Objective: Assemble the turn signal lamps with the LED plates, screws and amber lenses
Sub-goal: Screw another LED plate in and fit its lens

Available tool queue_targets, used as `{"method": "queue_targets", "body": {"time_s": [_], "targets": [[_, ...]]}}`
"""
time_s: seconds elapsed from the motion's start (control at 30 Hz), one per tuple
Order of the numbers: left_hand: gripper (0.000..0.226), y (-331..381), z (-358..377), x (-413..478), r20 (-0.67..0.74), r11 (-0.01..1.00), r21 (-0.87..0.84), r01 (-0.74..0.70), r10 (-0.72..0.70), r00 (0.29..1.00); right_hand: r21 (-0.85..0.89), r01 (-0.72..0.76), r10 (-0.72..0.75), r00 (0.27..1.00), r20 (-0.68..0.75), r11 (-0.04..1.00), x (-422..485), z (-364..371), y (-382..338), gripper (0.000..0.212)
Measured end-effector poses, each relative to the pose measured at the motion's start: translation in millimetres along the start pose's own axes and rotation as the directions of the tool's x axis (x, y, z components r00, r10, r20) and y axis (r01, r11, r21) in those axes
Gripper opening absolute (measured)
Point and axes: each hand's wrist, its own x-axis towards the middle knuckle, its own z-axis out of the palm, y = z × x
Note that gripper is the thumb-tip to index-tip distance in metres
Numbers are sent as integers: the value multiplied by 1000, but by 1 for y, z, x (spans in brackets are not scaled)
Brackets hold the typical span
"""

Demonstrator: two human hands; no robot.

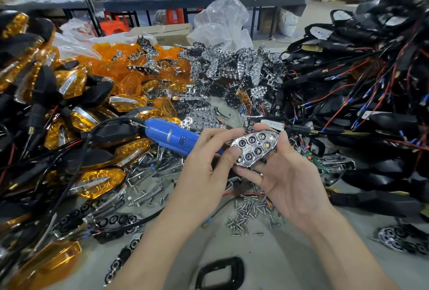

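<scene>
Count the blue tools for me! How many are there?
1. The blue electric screwdriver lies on loose chrome parts, just behind the left hand, its tip end hidden by that hand. More could be buried under the heaps.

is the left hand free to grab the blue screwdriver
Probably not yet: the left hand pinches the chrome LED plate with the right hand. The blue screwdriver lies bare right beside it, so letting go should open the way.

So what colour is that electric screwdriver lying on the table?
The electric screwdriver is bright blue, shown best in the head view.
</scene>
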Motion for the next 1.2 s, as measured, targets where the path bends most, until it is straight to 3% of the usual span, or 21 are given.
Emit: {"method": "queue_targets", "body": {"time_s": [0.27,0.4,0.57,1.0,1.2], "targets": [[24,-6,2,-1,-1,998,47,31,-31,1000,10,7,-7,998,-61,1000,4,0,3,40],[31,-12,-1,-6,52,973,230,-28,17,999,-7,40,-41,993,-107,999,7,-4,0,42],[43,-15,-6,-8,115,896,443,-29,-25,993,51,108,-99,983,-157,993,8,-12,-9,42],[10,-25,-9,-6,60,944,330,-11,-9,998,36,149,-140,974,-180,988,7,-15,-16,42],[10,-27,-9,-5,10,955,297,11,-15,1000,40,163,-153,971,-186,986,7,-14,-17,43]]}}
